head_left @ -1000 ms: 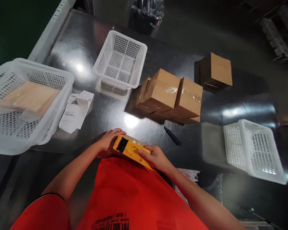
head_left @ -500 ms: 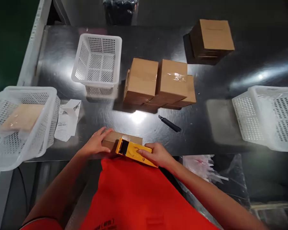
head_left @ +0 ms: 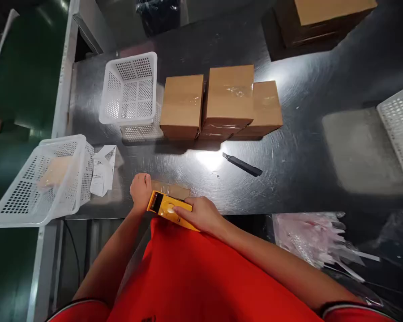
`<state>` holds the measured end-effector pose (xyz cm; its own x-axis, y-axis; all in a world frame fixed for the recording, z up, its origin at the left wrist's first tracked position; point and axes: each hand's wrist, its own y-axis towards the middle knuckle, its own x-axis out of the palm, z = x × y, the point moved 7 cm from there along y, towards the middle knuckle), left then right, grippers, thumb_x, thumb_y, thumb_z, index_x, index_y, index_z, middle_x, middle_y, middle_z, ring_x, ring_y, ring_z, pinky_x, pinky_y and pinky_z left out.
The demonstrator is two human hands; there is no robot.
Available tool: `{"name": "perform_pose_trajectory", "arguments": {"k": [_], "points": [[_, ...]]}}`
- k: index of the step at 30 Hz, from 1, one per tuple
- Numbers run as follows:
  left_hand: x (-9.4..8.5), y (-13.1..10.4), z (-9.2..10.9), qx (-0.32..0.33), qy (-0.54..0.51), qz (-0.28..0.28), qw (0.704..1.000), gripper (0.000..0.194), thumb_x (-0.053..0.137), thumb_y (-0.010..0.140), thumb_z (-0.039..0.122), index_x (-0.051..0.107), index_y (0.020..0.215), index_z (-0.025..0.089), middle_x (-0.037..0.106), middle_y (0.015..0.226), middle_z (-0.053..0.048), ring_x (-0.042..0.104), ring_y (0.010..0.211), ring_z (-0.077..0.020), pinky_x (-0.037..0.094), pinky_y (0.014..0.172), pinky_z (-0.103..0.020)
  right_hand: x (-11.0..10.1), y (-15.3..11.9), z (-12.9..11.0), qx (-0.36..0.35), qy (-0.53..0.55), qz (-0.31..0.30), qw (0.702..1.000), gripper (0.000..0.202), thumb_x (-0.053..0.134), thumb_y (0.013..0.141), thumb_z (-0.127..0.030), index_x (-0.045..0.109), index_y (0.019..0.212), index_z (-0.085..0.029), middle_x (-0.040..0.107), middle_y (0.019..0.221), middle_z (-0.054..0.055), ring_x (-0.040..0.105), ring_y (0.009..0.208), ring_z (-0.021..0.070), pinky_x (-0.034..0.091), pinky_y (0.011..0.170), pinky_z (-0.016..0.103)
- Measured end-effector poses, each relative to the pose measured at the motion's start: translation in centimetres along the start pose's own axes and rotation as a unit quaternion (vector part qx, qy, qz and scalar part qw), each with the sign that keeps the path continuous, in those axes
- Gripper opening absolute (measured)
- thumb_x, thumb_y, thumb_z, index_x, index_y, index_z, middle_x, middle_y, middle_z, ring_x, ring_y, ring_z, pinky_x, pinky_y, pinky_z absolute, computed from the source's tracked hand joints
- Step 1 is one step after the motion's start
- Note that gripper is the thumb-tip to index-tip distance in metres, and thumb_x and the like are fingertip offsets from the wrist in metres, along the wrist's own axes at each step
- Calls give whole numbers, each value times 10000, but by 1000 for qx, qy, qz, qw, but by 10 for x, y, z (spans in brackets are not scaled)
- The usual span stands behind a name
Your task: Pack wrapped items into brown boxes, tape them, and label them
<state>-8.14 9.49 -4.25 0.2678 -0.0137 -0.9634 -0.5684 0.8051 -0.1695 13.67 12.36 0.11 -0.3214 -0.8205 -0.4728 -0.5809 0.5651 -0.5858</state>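
At the table's near edge lies a small cardboard box [head_left: 173,190] with clear tape across its top. My right hand [head_left: 203,215] is wrapped round a yellow tape dispenser [head_left: 175,211], whose head is against the near left part of the box. My left hand [head_left: 141,190] is at the box's left end, its fingers curled in and closed against it; the fingertips are hidden. Beyond the box, a black utility knife [head_left: 243,164] lies on the metal table.
Several taped cardboard boxes [head_left: 230,91] stand behind the knife. White baskets [head_left: 129,121] are at the back left, near left [head_left: 82,172] and far right [head_left: 401,129]. Printed paper [head_left: 102,172] lies by the left basket. A cardboard stack [head_left: 332,13] stands back right; plastic bags [head_left: 305,235] are below the edge.
My left hand has gone from spread fingers to curled ones at the box's left end. The dispenser's head has moved left along the box. The camera view has turned left.
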Motion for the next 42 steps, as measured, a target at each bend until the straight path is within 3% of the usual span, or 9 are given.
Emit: {"name": "perform_pose_trajectory", "arguments": {"k": [7,15,19,26,30,35,38,42], "points": [[5,0,0,-26,66,7,997,463,279,980,413,652,949,140,655,1037,-151,594,940,-267,418,781,-365,-6,-2,1,-9,-31,-30,999,460,516,852,-604,665,699,-198,630,629,43,515,565,154,211,512,273],[12,2,4,-27,129,-9,991,422,264,977,386,629,912,184,641,1005,-132,580,933,-272,412,751,-374,-29,-28,97,17,10,-19,1000,441,567,764,-566,478,516,-213,477,467,-8,374,445,121,188,499,277],[11,6,3,-2,151,4,988,457,241,979,380,640,861,189,655,947,-124,588,901,-263,414,755,-368,-25,-19,119,-28,58,-6,998,423,573,746,-543,460,506,-214,451,467,-21,381,465,121,204,510,270],[-3,4,26,76,186,44,979,457,350,944,470,656,1035,144,633,1162,-164,530,1098,-318,343,955,-459,-14,-4,132,-64,85,-3,994,436,553,754,-560,493,522,-196,404,472,-46,366,489,104,211,516,256],[5,-4,39,102,205,1,973,522,310,948,485,700,910,140,694,1006,-175,576,1049,-328,308,1003,-521,0,3,134,-79,93,-4,992,458,532,768,-582,517,544,-184,404,486,-50,363,507,98,218,526,255],[13,-8,40,149,180,-45,971,459,332,947,423,715,905,172,719,1053,-139,510,1228,-312,226,1111,-502,26,17,110,-95,81,-15,992,414,551,796,-547,592,618,-175,477,537,-38,383,523,98,212,523,249],[12,-4,34,156,177,-58,970,445,336,949,426,717,890,203,733,1018,-92,562,1146,-289,256,1096,-480,38,24,93,-120,59,-12,991,338,572,811,-466,609,646,-174,506,554,-26,374,517,95,211,528,253],[12,-3,28,134,187,-37,972,510,267,966,406,709,865,172,723,939,-114,594,975,-277,325,1017,-451,42,30,88,-111,67,-26,991,306,586,798,-444,598,647,-178,502,534,-28,356,497,94,204,523,256]]}}
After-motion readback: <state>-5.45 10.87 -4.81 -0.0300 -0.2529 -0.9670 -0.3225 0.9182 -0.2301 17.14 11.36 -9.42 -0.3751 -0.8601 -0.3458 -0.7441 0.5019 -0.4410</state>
